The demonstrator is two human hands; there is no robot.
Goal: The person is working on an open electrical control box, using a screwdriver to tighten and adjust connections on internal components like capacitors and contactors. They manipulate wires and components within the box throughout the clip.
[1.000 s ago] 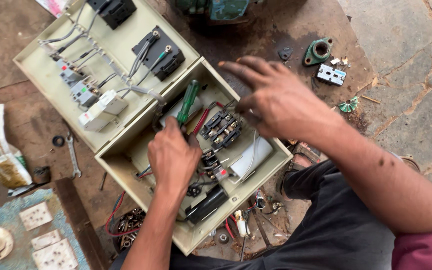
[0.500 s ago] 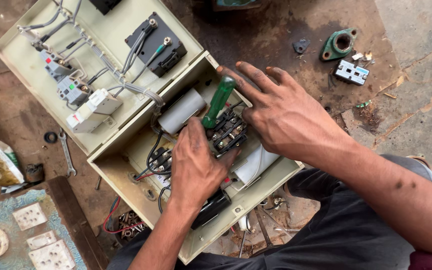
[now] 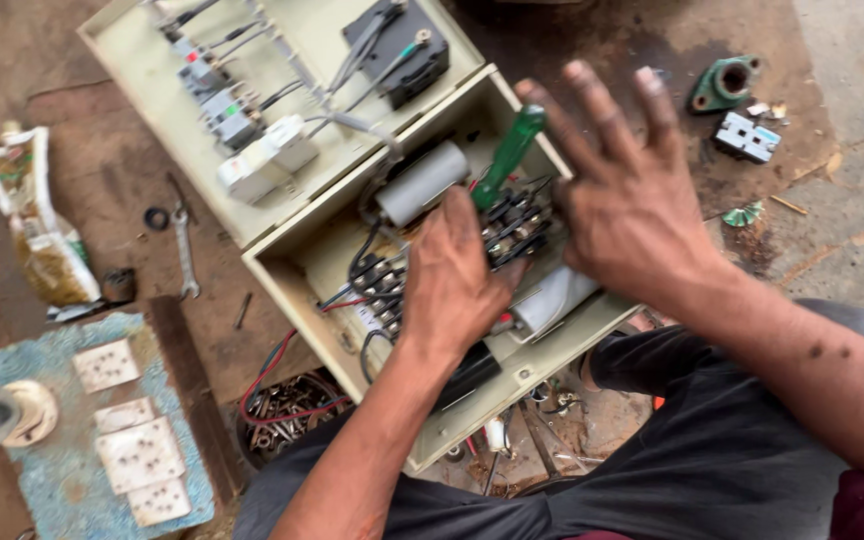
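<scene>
An open beige electrical box (image 3: 292,290) lies on the ground, its lid (image 3: 152,80) folded back and carrying breakers and a black unit. My left hand (image 3: 452,285) rests inside the box on the black wired contactor (image 3: 522,225), closed around the lower part of a green-handled screwdriver (image 3: 507,155) that sticks up and to the right. My right hand (image 3: 632,205) hovers over the box's right side with fingers spread, holding nothing. A grey cylinder (image 3: 422,185) and a white cylinder (image 3: 552,300) lie in the box beside my hands.
A green bearing housing (image 3: 724,82) and a white socket part (image 3: 747,137) lie at the upper right. A spanner (image 3: 184,250) and a plastic bag (image 3: 37,230) are on the left. White switch plates sit on a blue board (image 3: 52,500). A tub of screws (image 3: 287,415) is below the box.
My right hand has come off the contactor area and spread its fingers over the box's right edge. My left hand stays on the contactor with the screwdriver. The view has shifted slightly.
</scene>
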